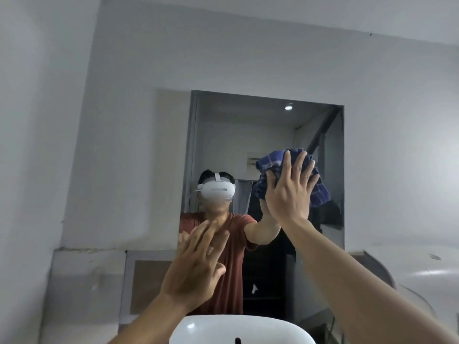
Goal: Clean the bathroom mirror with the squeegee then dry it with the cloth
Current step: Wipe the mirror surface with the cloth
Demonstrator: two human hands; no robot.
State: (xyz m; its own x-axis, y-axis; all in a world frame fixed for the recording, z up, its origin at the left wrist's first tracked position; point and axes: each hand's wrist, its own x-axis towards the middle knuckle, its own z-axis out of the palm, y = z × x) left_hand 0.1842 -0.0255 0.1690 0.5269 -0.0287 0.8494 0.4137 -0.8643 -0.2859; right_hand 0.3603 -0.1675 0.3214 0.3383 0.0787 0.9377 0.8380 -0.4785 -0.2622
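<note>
The frameless bathroom mirror (248, 145) hangs on the grey wall ahead. My right hand (289, 192) presses a blue checked cloth (320, 192) flat against the glass at the mirror's right side, fingers spread over it. My left hand (196, 266) is raised in front of the mirror's lower left corner, fingers apart and holding nothing; whether it touches the glass is unclear. No squeegee is in view. The mirror reflects a person in a red shirt and a white headset.
A white washbasin (248, 328) sits directly below the mirror at the bottom edge. A grey tiled ledge (87, 264) runs along the wall to the left. A white rounded fixture (422, 269) stands at the right.
</note>
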